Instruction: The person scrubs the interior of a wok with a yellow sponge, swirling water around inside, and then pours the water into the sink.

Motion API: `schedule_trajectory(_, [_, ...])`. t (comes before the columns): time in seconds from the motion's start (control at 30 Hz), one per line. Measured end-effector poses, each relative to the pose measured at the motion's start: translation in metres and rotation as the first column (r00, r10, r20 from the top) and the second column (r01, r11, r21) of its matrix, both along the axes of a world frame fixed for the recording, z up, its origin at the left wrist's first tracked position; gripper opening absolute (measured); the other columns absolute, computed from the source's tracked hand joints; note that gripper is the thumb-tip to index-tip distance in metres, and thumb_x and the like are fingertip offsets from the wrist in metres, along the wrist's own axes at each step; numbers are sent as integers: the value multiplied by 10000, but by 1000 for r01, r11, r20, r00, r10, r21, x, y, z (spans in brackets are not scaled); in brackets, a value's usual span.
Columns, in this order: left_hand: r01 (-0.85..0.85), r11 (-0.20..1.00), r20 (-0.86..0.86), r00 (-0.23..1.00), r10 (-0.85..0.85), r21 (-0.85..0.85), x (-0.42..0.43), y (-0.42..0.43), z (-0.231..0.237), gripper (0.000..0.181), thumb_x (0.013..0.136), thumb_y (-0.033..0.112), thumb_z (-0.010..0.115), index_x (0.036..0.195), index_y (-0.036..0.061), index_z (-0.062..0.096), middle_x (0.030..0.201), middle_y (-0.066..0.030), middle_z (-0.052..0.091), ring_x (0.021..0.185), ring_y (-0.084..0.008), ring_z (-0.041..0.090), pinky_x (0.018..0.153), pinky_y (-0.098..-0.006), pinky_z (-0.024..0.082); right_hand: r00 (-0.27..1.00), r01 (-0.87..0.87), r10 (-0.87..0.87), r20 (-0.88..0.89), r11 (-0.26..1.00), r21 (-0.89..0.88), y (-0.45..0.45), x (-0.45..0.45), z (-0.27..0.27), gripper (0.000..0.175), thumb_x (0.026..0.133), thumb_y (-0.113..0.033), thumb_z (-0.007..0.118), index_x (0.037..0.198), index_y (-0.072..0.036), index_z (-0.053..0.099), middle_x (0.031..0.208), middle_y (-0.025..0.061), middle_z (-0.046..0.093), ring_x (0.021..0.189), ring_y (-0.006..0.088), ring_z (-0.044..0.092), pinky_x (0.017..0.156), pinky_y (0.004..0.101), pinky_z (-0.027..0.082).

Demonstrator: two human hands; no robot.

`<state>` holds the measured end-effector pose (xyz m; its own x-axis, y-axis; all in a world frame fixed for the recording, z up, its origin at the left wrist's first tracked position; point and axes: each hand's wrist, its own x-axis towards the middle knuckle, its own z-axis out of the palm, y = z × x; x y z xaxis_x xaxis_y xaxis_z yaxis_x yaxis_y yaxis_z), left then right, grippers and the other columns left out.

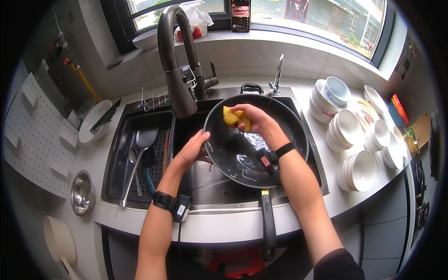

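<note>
A large dark wok rests over the sink, its black handle reaching past the counter's front edge. My left hand grips the wok's left rim, thumb on top and fingers underneath. In my right hand is a yellow sponge or cloth, squeezed between thumb and fingers above the wok's inside. The wok's surface looks wet, with shiny patches. Both wrists wear black bands with small devices. Behind the wok, a thin stream seems to fall from a small chrome tap.
A tall dark faucet stands behind the sink. Left of the wok, a black basin holds a ladle, spoons and chopsticks. Stacked white bowls crowd the right counter. A metal bowl sits at left; a phone stands on the windowsill.
</note>
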<state>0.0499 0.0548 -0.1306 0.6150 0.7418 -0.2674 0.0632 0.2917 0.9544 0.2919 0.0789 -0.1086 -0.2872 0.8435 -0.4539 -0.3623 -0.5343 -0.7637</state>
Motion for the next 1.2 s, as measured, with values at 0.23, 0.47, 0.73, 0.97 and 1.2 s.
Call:
schedule_trajectory(0.23, [43, 999, -30, 999, -44, -15, 0, 0, -5, 328, 946, 284, 392, 1222, 110, 420, 944, -53, 609, 776, -168, 633, 672, -378, 546, 961, 156, -181, 210, 979, 130, -13, 40, 23, 194, 810, -177, 613, 865, -27, 503, 744, 62, 501, 557, 115, 492, 385, 181, 375])
schedule_trajectory(0.47, [39, 999, -57, 998, -40, -21, -1, -3, 0, 312, 944, 283, 397, 1204, 112, 428, 937, -44, 611, 789, -181, 632, 687, -406, 546, 977, 142, -177, 122, 957, 254, -51, 64, 26, 276, 807, 13, 503, 1081, 17, 465, 970, 178, 567, 816, 258, 634, 462, 204, 484])
schedule_trajectory(0.73, [30, 999, -40, 999, -32, -32, 0, 1, -5, 338, 926, 296, 427, 1194, 92, 438, 950, -64, 589, 799, -199, 626, 649, -363, 558, 988, 96, -124, 91, 960, 262, -45, 73, 16, 488, 734, 103, 452, 1202, -35, 449, 1086, 180, 545, 964, 308, 592, 535, 238, 542])
schedule_trajectory(0.97, [29, 999, -83, 996, -31, -27, 2, -4, 2, 341, 925, 300, 423, 1196, 94, 443, 963, -63, 572, 803, -191, 608, 697, -374, 541, 979, 86, -134, 154, 956, 282, -43, 87, 8, 276, 853, -32, 533, 1125, 9, 520, 962, 157, 588, 850, 246, 618, 487, 208, 480])
schedule_trajectory(1.2, [15, 999, -86, 996, -18, -31, 0, -5, 1, 331, 930, 298, 419, 1190, 95, 452, 968, -58, 570, 825, -197, 604, 710, -388, 540, 893, 206, -311, 325, 925, 318, -47, 80, 10, 206, 881, -208, 587, 973, -25, 584, 817, 82, 601, 688, 159, 617, 390, 182, 379])
